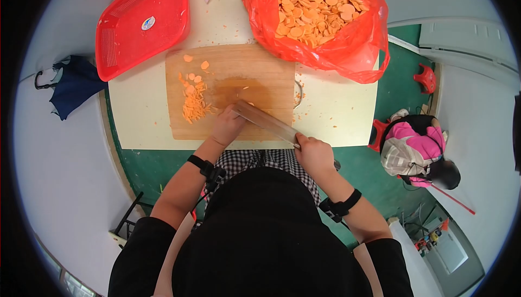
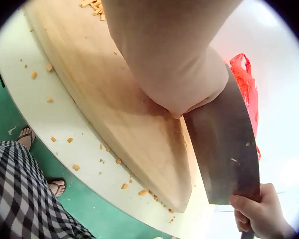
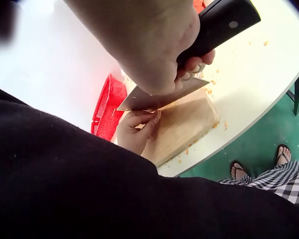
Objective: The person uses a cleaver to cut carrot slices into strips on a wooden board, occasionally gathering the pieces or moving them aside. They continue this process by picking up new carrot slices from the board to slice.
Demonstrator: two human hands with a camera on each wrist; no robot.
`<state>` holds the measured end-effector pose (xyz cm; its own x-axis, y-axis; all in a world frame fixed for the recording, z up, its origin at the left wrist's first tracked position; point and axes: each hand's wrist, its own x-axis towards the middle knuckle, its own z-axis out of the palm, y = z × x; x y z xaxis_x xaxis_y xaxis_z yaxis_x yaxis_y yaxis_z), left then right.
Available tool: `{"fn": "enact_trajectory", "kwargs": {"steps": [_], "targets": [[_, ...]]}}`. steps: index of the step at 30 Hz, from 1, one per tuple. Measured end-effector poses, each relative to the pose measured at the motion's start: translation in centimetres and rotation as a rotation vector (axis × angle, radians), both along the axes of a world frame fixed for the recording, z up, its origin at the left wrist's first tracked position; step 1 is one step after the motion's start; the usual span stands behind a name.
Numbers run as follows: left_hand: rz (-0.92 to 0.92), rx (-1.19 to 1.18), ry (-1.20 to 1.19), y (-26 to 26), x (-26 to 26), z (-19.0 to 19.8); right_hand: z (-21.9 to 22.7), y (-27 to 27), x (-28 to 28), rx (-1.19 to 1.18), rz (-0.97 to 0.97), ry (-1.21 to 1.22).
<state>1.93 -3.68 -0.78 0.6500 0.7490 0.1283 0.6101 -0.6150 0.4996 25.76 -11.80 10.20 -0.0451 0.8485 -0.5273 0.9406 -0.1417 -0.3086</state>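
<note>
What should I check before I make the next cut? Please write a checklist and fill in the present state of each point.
1. Right hand holds the knife by its handle: ok.
2. Left hand pinches the orange piece: ok.
3. Left fingertips are safely away from the cutting edge: cannot tell; they are right beside the blade, and the edge is not clearly seen there.
4. Board lies wholly on the table: ok.
5. Cut strips are away from the blade: ok, they lie on the left part of the board.
6. Table is free of scraps: not ok.
</note>
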Motion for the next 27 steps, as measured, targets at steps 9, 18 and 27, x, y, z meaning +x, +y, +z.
{"fn": "enact_trajectory", "kwargs": {"steps": [9, 18, 27], "targets": [[-0.018, 0.024, 0.002, 0.1, 0.2, 0.3, -2.1, 0.6, -0.8, -0.022, 0.010, 0.022], [-0.004, 0.155, -0.038, 0.3, 0.4, 0.8, -1.0, 1.9, -1.7, 0.014, 0.039, 0.028], [0.016, 0.133, -0.060, 0.2, 0.5, 0.9, -2.4, 1.0, -2.2, 0.040, 0.025, 0.015]]}}
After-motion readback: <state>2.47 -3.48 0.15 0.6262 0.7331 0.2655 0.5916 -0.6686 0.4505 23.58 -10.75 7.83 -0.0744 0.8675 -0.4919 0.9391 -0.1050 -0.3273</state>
